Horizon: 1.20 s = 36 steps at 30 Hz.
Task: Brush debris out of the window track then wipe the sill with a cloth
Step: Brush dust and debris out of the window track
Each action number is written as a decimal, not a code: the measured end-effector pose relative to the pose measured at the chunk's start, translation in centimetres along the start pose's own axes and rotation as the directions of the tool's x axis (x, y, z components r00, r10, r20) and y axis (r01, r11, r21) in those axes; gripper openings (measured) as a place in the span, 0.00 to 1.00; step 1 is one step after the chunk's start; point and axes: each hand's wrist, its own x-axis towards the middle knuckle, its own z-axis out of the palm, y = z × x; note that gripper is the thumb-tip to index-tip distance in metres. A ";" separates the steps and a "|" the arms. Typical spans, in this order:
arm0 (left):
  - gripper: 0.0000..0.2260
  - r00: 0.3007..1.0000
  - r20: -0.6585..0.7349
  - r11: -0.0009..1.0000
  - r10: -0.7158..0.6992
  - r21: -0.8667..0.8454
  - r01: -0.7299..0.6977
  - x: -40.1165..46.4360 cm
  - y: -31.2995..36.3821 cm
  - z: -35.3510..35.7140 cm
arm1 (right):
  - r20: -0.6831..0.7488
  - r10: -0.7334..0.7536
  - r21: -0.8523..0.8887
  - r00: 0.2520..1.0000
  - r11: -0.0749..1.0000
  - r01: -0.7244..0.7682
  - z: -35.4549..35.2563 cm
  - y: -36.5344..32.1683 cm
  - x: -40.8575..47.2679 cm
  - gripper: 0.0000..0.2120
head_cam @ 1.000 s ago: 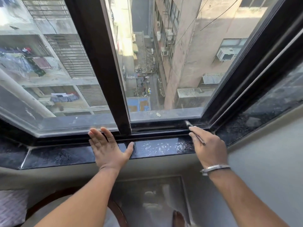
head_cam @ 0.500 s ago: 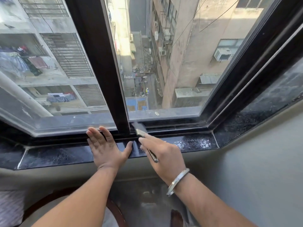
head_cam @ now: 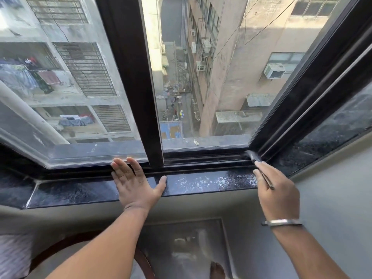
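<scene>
A dark window track (head_cam: 203, 159) runs below the glass panes. In front of it lies a black polished sill (head_cam: 201, 181) speckled with pale dust. My left hand (head_cam: 134, 180) rests flat on the sill, fingers spread, fingertips at the track's edge. My right hand (head_cam: 275, 190) grips a thin brush (head_cam: 254, 157); its bristles sit in the right end of the track, at the frame corner, and its handle end sticks out over the back of the hand. No cloth is in view.
A dark vertical frame bar (head_cam: 138, 87) divides the panes. A side sill (head_cam: 332, 133) angles away at right beside a grey wall (head_cam: 332, 198). Below are a round wooden chair edge (head_cam: 66, 244) and a foot (head_cam: 216, 269) on the floor.
My right hand swept the brush left to the track's middle half a second ago, then back to the right corner. My left hand stayed flat on the sill.
</scene>
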 end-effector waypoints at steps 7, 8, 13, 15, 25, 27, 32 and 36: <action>0.53 1.000 0.018 1.000 -0.007 0.007 0.006 -0.1 0.1 -0.1 | 0.059 -0.351 0.353 0.934 0.883 0.310 3.9 -11.2 -2.3 0.11; 0.53 1.000 0.017 1.000 -0.004 0.012 0.004 0.0 0.0 -0.1 | 0.093 -0.371 0.368 0.924 0.875 0.314 4.9 -12.5 -2.1 0.11; 0.54 1.000 0.010 1.000 -0.019 0.003 0.019 0.1 -0.1 0.2 | 0.101 -0.331 0.308 0.938 0.907 0.287 6.4 -11.5 -0.5 0.10; 0.54 1.000 0.004 1.000 -0.020 0.000 0.020 0.1 -0.1 0.3 | 0.006 -0.194 0.212 0.981 0.959 0.189 4.5 -7.6 1.0 0.11; 0.54 1.000 0.000 1.000 -0.020 0.009 0.020 0.1 0.1 0.2 | -0.051 -0.196 0.128 0.979 0.971 0.201 2.0 -6.8 -1.7 0.11; 0.54 1.000 0.001 1.000 -0.021 0.010 0.021 0.0 0.1 0.1 | 0.043 -0.306 0.266 0.951 0.921 0.284 3.4 -9.3 -2.7 0.09; 0.54 1.000 0.001 1.000 -0.017 0.022 0.017 0.0 0.0 0.2 | 0.346 -0.320 0.461 0.882 0.877 0.137 6.9 -12.3 -0.9 0.08; 0.54 1.000 -0.018 1.000 -0.014 0.007 0.014 0.1 -0.1 0.3 | 0.483 -0.304 0.516 0.821 0.857 0.014 7.2 -11.2 3.1 0.08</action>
